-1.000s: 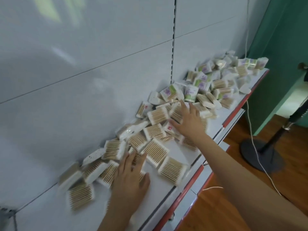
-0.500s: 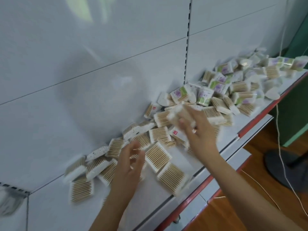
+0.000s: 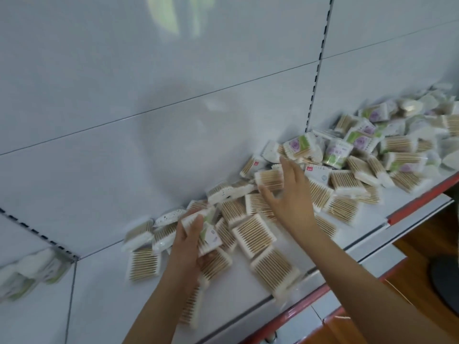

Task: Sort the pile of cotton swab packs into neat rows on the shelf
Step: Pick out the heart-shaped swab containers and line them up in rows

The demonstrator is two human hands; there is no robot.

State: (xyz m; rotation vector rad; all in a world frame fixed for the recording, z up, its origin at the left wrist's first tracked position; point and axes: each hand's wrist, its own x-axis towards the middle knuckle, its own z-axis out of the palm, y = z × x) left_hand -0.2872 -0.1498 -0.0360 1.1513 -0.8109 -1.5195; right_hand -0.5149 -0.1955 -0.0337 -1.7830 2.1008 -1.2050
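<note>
1. The left hand [image 3: 187,247] grips a small stack of flat clear-wrapped packs of wooden-stemmed cotton swabs [image 3: 206,234], thumb across the top, held just above the shelf near its left part.
2. The right hand [image 3: 289,197] pinches one more clear pack of tan-stemmed swabs [image 3: 269,180] between thumb and fingers, lifted off the heap.
3. The loose pile of swab packs [image 3: 347,170] sprawls along the white metal shelf [image 3: 104,306], from beside the left hand to the far right, some with green-and-purple flower labels [image 3: 337,150].
4. To do this step well, I would lay the lifted pack flat onto the held stack with stems running the same way, squaring the edges before setting it down.
5. Bare shelf lies at the near left, the likeliest room for a row.
6. Several packs sit close to the red-trimmed front lip [image 3: 310,304]; a sweeping arm could knock them off.
</note>
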